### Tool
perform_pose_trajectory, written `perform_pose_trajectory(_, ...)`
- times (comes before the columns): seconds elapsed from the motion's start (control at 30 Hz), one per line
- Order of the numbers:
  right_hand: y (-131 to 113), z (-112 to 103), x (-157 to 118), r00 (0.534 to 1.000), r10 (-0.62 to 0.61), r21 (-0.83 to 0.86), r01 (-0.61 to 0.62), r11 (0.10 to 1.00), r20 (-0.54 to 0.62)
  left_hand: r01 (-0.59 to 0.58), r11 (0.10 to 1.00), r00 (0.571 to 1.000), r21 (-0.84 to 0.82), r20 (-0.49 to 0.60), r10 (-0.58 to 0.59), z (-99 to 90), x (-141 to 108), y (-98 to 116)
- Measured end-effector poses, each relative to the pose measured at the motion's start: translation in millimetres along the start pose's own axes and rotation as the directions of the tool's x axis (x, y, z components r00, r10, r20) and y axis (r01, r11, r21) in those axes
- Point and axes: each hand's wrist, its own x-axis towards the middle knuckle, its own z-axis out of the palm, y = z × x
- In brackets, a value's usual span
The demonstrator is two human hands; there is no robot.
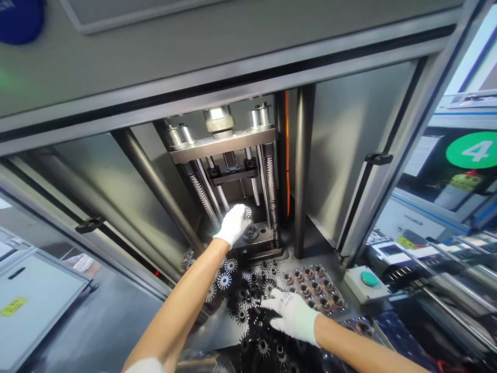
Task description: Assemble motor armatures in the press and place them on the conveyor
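My left hand (234, 224), in a white glove, is closed on a slotted metal disc (248, 212), held just above the round fixture (251, 233) at the base of the press. My right hand (289, 311), also gloved, is spread palm down with its fingertips on a heap of dark toothed rotor parts (252, 303); whether it touches one part in particular is hard to tell. Beside my left forearm lie stacks of slotted discs (224, 281).
The press plate (229, 144) and its spring columns rise behind my left hand. A tray of copper-ringed parts (315, 286) lies right of the heap. Further right is a box with a green button (369, 279). Dark posts (304, 171) flank the press inside the metal frame.
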Motion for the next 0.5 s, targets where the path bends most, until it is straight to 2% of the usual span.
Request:
perform_pose_trajectory(0.13,-4.3,0.3,1.1,0.995,-0.100,-0.085,0.099,0.991,-0.007,0.054,0.997,0.996,0.061,0.074,-0.058,5.8,22.6,0.4)
perform_pose_trajectory(0.27,-3.3,-9.5,-6.3,0.995,-0.086,-0.099,0.081,0.992,-0.055,0.162,0.981,0.974,0.110,0.139,-0.177,36.6,20.6,-2.2)
perform_pose_trajectory(0.4,11.7,-11.1,-14.9,0.990,-0.038,0.050,0.045,0.998,-0.136,0.240,0.959,0.951,0.150,0.162,-0.263,73.3,10.2,-1.4)
perform_pose_trajectory(0.5,26.6,-3.3,-13.3,0.986,0.028,0.227,0.011,0.974,-0.167,0.252,0.953,0.947,0.167,0.161,-0.279,80.7,3.5,5.4)
